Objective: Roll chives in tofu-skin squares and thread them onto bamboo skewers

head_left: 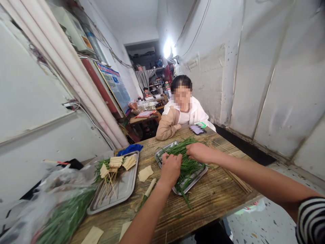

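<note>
Long green garlic chives (pixel 186 166) lie heaped on a metal tray (pixel 203 172) in front of me. My left hand (pixel 172 166) is at the near left of the heap, fingers curled down onto the stems. At the heap's right side, my right hand (pixel 196 151) has its fingers closed on some chives. The undersides of both hands are hidden. Beside my left wrist lies a rolled tofu sheet around chives (pixel 150 187), with a flat tofu sheet (pixel 145 173) just beyond it.
A second metal tray (pixel 122 193) at left carries skewered tofu rolls (pixel 116 162). Thin bamboo skewers (pixel 236 179) lie at right. A plastic bag of greens (pixel 66 210) fills the left edge. Across the wooden table (pixel 200 210) sits a person (pixel 169 122) near a phone (pixel 196 129).
</note>
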A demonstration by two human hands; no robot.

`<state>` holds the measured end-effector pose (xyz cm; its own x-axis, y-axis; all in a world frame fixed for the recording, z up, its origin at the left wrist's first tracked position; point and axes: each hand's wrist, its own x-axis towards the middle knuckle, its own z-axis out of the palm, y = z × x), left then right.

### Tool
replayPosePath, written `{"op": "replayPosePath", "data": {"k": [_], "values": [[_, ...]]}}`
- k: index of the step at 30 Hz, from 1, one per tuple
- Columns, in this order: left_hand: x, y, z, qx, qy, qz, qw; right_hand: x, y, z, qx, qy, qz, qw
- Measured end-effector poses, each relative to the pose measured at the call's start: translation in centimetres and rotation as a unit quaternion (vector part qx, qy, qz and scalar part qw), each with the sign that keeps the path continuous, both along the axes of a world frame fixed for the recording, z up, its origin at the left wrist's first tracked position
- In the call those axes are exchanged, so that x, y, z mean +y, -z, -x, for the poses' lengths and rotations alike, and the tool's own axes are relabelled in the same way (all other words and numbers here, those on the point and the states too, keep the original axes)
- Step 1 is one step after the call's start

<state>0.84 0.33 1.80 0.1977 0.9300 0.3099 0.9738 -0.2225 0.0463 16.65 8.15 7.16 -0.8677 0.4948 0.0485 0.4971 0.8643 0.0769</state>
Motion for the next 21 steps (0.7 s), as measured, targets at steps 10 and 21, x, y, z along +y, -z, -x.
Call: {"op": "replayPosePath", "data": {"k": [10, 21], "values": [[-0.1, -1.3, 3.2, -0.160, 0.100, 0.128, 0.974, 2.6, 3.1, -1.7, 0.171, -0.044, 0.272, 0.946], [0.3, 0.9, 0.6, -0.490, -0.003, 0.062, 0.869, -2.0, 6.5, 1.5, 0.370, 0.120, 0.549, 0.740]]}}
